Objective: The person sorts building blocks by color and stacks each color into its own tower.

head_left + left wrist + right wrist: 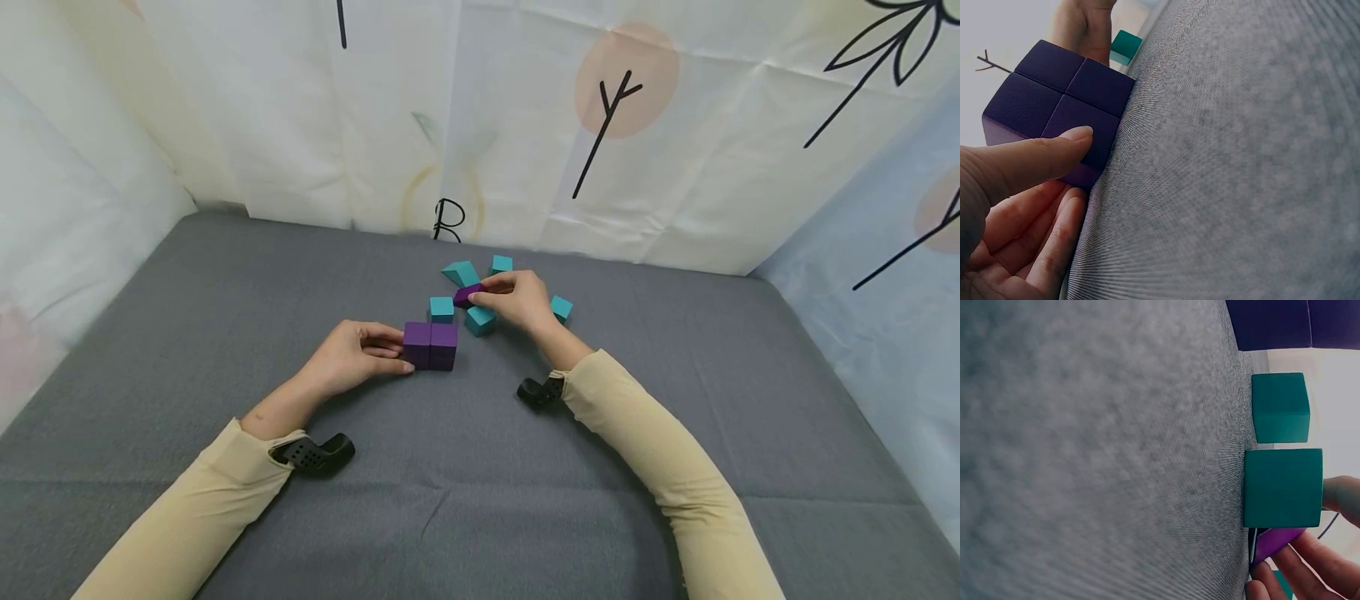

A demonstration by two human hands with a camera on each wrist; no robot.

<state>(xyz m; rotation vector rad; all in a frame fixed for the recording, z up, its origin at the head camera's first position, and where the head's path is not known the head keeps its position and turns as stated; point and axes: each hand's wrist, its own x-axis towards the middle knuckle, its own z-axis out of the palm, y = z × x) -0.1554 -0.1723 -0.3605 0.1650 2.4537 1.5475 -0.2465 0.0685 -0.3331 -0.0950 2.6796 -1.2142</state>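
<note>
Purple cubes (430, 347) are stacked two wide and two high on the grey cloth. My left hand (347, 357) holds the stack from its left side, with the thumb (1054, 153) on the front of a lower cube and the other fingers behind. Farther back, my right hand (519, 300) pinches a small purple block (467, 295) between thumb and fingers; its full shape is partly hidden. A teal cube (1283, 487) sits just in front of that block. Another teal cube (442, 309) stands right behind the purple stack.
Behind the right hand lie a teal wedge-shaped block (461, 272) and a teal cube (502, 264). One more teal block (561, 308) is right of that hand. The grey cloth (480, 500) ends at a printed white curtain (517, 167) at the back.
</note>
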